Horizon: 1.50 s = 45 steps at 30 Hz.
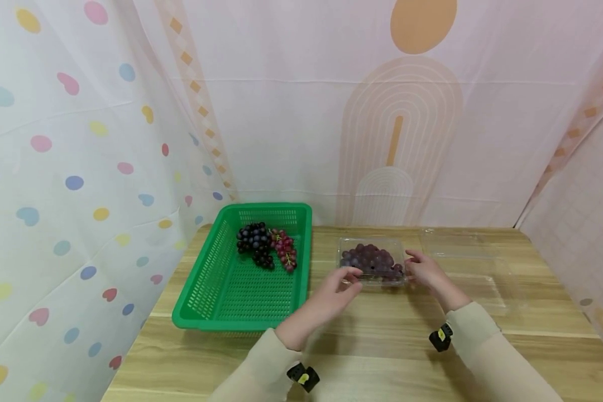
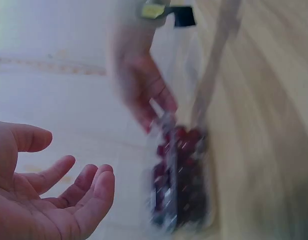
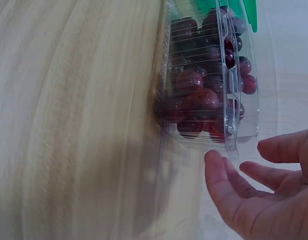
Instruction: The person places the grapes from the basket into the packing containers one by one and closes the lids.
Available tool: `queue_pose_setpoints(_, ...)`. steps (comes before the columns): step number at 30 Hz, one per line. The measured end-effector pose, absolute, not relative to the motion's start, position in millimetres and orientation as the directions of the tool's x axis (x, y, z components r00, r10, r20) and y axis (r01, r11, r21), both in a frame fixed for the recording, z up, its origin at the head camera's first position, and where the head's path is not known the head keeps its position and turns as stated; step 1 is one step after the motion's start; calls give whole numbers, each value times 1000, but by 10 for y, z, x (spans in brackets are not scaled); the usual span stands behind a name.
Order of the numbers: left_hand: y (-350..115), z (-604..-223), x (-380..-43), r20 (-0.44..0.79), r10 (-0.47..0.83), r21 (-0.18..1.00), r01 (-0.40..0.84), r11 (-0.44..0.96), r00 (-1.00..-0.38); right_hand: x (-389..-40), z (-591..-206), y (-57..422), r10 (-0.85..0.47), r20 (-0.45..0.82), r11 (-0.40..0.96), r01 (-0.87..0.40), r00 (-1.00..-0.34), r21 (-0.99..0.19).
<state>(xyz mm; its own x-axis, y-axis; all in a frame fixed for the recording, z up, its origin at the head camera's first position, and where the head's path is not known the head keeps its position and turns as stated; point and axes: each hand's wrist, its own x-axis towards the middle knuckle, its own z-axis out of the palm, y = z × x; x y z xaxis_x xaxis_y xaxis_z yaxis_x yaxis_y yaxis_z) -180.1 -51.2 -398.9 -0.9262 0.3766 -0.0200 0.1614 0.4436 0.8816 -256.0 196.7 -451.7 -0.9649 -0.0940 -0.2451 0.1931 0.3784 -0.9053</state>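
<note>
A clear plastic clamshell box filled with dark red and purple grapes stands on the wooden table. My left hand hovers at its front left corner, fingers loosely bent and thumb apart. The left wrist view shows that hand with nothing in it, while the box there is blurred. At the box's right end is my right hand, its fingertips right by the edge. From the right wrist, the fingers are spread beside the ridged end of the box, and grapes rise above its rim under clear plastic.
A green basket to the left holds a bunch of black grapes and a smaller bunch of red grapes. Further clear plastic packaging lies on the right side of the table. Patterned curtains hang behind and at both sides.
</note>
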Motion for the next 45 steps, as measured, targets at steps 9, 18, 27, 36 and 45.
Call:
queue_pose_setpoints(9,-1192,-3724,-1867,106,269,772,249,584,-957,-2573,-4405,1972,-76,-113,660,35,-991,-750)
queue_pose_setpoints(18,-2044,-3632,-1920,114,166,659,199,725,-980,-2614,-4225,1894,-120,18,771,-104,-993,-629)
queue_pose_setpoints(27,-2746,-3709,-1935,114,96,600,146,787,-989,-2658,-4042,1707,-140,100,781,-171,-985,-601)
queue_pose_setpoints(36,-3228,-3874,-1895,37,-16,608,10,794,-999,-2757,-3951,1393,-177,151,771,-232,-973,-593)
queue_pose_setpoints(45,-3369,-4030,-1890,-197,-113,734,-223,642,-974,-2780,-3848,970,-256,208,750,-329,-944,-574)
